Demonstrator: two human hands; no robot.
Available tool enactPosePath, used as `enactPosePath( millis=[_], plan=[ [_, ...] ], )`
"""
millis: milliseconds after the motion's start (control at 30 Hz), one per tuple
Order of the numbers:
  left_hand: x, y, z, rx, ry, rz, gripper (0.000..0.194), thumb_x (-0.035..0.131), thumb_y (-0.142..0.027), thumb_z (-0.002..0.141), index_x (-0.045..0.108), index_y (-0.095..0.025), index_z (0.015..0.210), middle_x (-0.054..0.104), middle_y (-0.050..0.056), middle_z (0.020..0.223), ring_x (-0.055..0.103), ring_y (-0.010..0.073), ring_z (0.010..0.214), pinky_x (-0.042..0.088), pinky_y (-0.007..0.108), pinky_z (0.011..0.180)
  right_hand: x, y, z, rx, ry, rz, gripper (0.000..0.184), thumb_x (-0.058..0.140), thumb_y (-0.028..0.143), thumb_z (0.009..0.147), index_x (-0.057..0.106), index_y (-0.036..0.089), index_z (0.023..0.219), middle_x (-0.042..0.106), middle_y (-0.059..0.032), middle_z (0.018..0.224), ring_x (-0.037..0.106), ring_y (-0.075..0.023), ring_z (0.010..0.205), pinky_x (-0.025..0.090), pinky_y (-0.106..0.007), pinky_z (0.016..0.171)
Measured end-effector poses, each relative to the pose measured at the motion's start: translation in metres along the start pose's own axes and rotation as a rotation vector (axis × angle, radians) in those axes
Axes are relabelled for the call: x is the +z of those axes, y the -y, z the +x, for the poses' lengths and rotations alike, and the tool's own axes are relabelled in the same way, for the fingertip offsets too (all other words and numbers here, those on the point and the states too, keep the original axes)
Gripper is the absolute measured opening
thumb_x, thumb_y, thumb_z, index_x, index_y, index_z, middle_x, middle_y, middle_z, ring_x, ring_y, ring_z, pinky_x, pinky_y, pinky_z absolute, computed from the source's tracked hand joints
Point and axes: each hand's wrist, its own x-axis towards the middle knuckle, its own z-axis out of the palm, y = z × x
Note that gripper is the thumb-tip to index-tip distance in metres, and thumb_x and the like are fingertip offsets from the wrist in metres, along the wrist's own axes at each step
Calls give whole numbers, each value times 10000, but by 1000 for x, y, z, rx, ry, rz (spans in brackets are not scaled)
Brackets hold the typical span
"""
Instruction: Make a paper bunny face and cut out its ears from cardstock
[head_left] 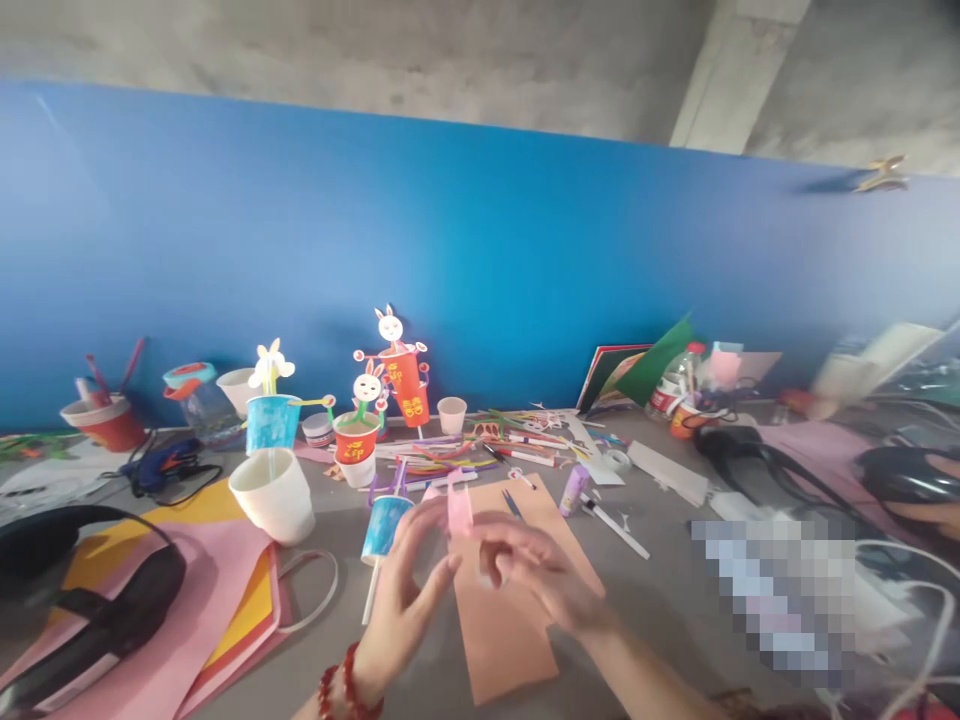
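A small pale-pink piece [460, 506], perhaps paper or plastic, stands between my hands above the brown sheet [510, 645]. The fingertips of my left hand [411, 575] meet its left side, and the thumb is bent inward below. From the other side, the curled fingers of my right hand [536, 572] reach its lower right edge, and the thumb is tucked close to them. The exact grip is partly hidden and slightly blurred. Just left of my left hand lies a blue-painted paper cup [384, 522] with purple strips on top and a white stick below.
Rabbit-headed cup figures [405, 375] stand by the blue partition. A white cup [274, 500] and headphones [112, 625] are at left. A purple glue stick [574, 490], a white pen [619, 528] and scissors [511, 503] lie to the right. Coloured pens [532, 450] are strewn behind.
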Motion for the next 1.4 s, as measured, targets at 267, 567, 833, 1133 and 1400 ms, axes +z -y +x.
enactPosePath(
  millis=[267, 567, 833, 1133, 1400],
  plan=[
    [-1, -28, -4, -225, 96, -225, 248, 535, -396, 975, 656, -203, 878, 698, 57, 961, 663, 208, 859, 523, 278, 757, 5, -15, -51, 41, -89, -46, 278, 549, 352, 988, 715, 306, 1206, 598, -88, 1362, 643, -158, 856, 520, -276, 676],
    [6, -41, -5, -630, 156, -515, 386, 602, -569, 891, 532, -200, 800, 454, -97, 461, 380, 64, 332, 275, 170, 374, -40, -45, -51, 167, -417, -1102, 182, 492, 286, 945, 650, 224, 1011, 687, -64, 999, 639, -190, 742, 465, -291, 637],
    [7, -56, 0, -670, 196, -530, 414, 594, -608, 893, 540, -199, 860, 424, -116, 484, 264, 25, 307, 171, 145, 326, -41, -52, -40, 466, -430, -1308, 91, 586, 288, 886, 597, 208, 844, 689, -62, 888, 669, -227, 757, 336, -273, 567],
    [6, -46, 0, -663, 206, -605, 401, 616, -580, 895, 555, -187, 843, 539, -64, 508, 359, 48, 360, 252, 156, 375, -69, -45, -38, 528, -518, -964, 217, 609, 423, 793, 628, 211, 752, 728, -73, 772, 678, -256, 740, 423, -300, 589],
    [-6, -47, 14, -591, 267, -377, 409, 566, -579, 919, 582, -183, 819, 464, -78, 507, 334, 53, 383, 239, 177, 399, -49, -15, -70, 378, -303, -3, 369, 704, 453, 825, 688, 180, 1073, 668, -72, 991, 625, -165, 767, 514, -310, 730]
  ],
)
